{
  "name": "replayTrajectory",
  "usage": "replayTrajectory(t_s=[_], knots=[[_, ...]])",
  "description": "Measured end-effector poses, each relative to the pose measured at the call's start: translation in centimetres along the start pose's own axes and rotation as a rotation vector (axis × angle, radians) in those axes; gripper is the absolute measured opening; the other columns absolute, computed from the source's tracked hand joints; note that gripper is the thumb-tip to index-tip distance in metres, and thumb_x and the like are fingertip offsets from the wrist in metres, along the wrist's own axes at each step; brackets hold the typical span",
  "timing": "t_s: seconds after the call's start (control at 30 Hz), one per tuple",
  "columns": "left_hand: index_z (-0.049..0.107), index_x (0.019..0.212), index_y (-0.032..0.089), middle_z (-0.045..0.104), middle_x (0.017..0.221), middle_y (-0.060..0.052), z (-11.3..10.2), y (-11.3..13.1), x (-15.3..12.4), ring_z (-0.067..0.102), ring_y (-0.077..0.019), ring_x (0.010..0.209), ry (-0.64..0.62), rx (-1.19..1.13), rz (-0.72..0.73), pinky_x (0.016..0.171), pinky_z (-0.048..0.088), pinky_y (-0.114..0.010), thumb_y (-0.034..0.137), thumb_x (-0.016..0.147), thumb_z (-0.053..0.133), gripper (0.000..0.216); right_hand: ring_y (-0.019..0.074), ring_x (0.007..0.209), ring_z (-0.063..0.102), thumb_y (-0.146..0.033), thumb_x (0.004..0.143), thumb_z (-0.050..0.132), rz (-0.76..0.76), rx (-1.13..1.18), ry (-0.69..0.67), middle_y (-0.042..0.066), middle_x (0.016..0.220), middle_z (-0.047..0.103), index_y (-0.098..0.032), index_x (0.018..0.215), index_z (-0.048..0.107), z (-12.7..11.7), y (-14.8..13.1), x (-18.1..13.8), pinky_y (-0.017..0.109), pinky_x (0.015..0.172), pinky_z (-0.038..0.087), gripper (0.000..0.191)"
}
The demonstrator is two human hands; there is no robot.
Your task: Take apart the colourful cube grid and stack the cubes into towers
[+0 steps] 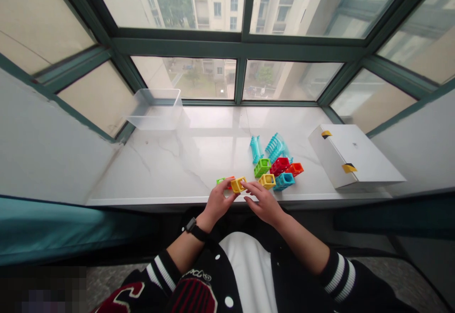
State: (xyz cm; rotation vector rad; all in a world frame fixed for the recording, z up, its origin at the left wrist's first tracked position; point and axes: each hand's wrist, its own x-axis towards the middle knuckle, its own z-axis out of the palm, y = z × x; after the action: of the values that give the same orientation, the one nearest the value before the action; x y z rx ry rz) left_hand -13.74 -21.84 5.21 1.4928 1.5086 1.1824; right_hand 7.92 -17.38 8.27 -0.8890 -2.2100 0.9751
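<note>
Both hands meet at the near edge of a white marble sill (pixel 185 156). My left hand (pixel 217 202) pinches a small cluster of plastic cube pieces, a yellow one (pixel 237 184) in front with green and orange behind it. My right hand (pixel 261 201) touches the yellow piece with its fingertips, fingers curled toward it. Just beyond lies a pile of hollow cube blocks: green (pixel 262 166), red (pixel 279 165), orange (pixel 295 168), yellow (pixel 267 180) and blue (pixel 284 180). Behind them rest teal comb-like pieces (pixel 272 146).
A clear plastic tub (pixel 156 108) stands at the sill's far left corner. A white box with yellow-black tabs (pixel 351 156) lies at the right. Window panes surround the sill on three sides. A teal cushion edge (pixel 53 228) runs along the left.
</note>
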Motion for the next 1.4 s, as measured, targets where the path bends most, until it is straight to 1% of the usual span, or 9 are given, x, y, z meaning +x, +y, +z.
replayTrajectory(t_s=[0.2,0.33,0.4,0.57,0.67,0.77,0.93,1.1,1.4], knots=[[0.068,0.129,0.027,0.074,0.128,-0.008,0.5,1.2,0.0,0.071,-0.026,0.111,-0.081,-0.032,0.027,0.103,0.058,-0.045,0.04,0.087,0.079,0.045,0.0285,0.123,0.065,-0.032,0.102,0.059,0.017,-0.072,0.084,0.011,0.142,0.059,-0.035,0.16,0.045,-1.5,-0.3,-0.3,0.046,0.101,0.062,0.06],[0.068,0.132,0.027,0.074,0.129,-0.008,1.1,1.9,0.0,0.07,-0.0268,0.116,-0.184,-0.065,0.043,0.106,0.056,-0.046,0.04,0.09,0.076,0.045,0.0305,0.134,0.06,-0.03,0.1,0.062,-0.016,-0.127,0.099,0.011,0.141,0.061,-0.033,0.152,0.055,-3.3,-0.6,-0.4,0.051,0.115,0.052,0.052],[0.068,0.133,0.026,0.073,0.131,-0.008,1.4,2.1,0.0,0.068,-0.0276,0.119,-0.227,-0.064,0.048,0.108,0.055,-0.047,0.042,0.091,0.074,0.045,0.0302,0.13,0.062,-0.03,0.098,0.066,-0.002,-0.124,0.057,0.01,0.139,0.064,-0.033,0.147,0.059,-4.4,-0.7,-0.5,0.05,0.113,0.053,0.05],[0.07,0.13,0.023,0.075,0.126,-0.009,2.1,2.6,0.4,0.07,-0.0259,0.112,-0.333,-0.091,0.107,0.104,0.057,-0.042,0.05,0.095,0.069,0.044,0.0254,0.103,0.071,-0.035,0.092,0.075,0.101,-0.06,-0.09,0.009,0.123,0.073,-0.028,0.138,0.065,-6.8,-0.3,-1.3,0.041,0.089,0.063,0.048],[0.071,0.127,0.024,0.076,0.122,-0.009,2.8,3.0,0.8,0.071,-0.0249,0.111,-0.372,-0.134,0.127,0.104,0.057,-0.041,0.049,0.097,0.068,0.04,0.0232,0.094,0.072,-0.038,0.09,0.076,0.135,-0.033,-0.101,0.009,0.12,0.074,-0.026,0.133,0.068,-7.9,0.3,-1.8,0.039,0.083,0.063,0.045],[0.068,0.131,0.024,0.074,0.126,-0.01,3.8,2.8,1.4,0.07,-0.0253,0.116,-0.356,-0.144,0.111,0.106,0.057,-0.042,0.046,0.095,0.071,0.042,0.0231,0.091,0.072,-0.041,0.091,0.075,0.148,-0.04,-0.052,0.01,0.12,0.074,-0.025,0.132,0.069,-9.0,0.7,-2.4,0.038,0.08,0.064,0.044],[0.061,0.138,0.024,0.07,0.131,-0.011,5.9,1.5,2.9,0.069,-0.0247,0.118,-0.2,-0.042,0.053,0.106,0.058,-0.045,0.038,0.09,0.078,0.052,0.0249,0.092,0.07,-0.043,0.094,0.071,0.139,-0.174,0.115,0.01,0.119,0.073,-0.027,0.135,0.066,-11.2,1.4,-3.1,0.039,0.078,0.063,0.045],[0.057,0.14,0.023,0.065,0.139,-0.012,8.3,0.8,4.9,0.066,-0.0271,0.125,-0.19,0.098,0.065,0.111,0.055,-0.048,0.03,0.085,0.082,0.061,0.0293,0.111,0.068,-0.038,0.094,0.069,0.123,-0.269,0.245,0.009,0.128,0.071,-0.03,0.137,0.064,-12.4,2.3,-3.3,0.048,0.099,0.059,0.043],[0.061,0.137,0.025,0.069,0.138,-0.01,10.7,0.0,6.0,0.067,-0.0278,0.126,-0.222,0.158,0.031,0.113,0.053,-0.048,0.022,0.091,0.072,0.047,0.0317,0.126,0.061,-0.031,0.093,0.069,0.137,-0.339,0.172,0.008,0.134,0.07,-0.031,0.139,0.065,-11.7,4.1,-2.1,0.054,0.113,0.048,0.047]])
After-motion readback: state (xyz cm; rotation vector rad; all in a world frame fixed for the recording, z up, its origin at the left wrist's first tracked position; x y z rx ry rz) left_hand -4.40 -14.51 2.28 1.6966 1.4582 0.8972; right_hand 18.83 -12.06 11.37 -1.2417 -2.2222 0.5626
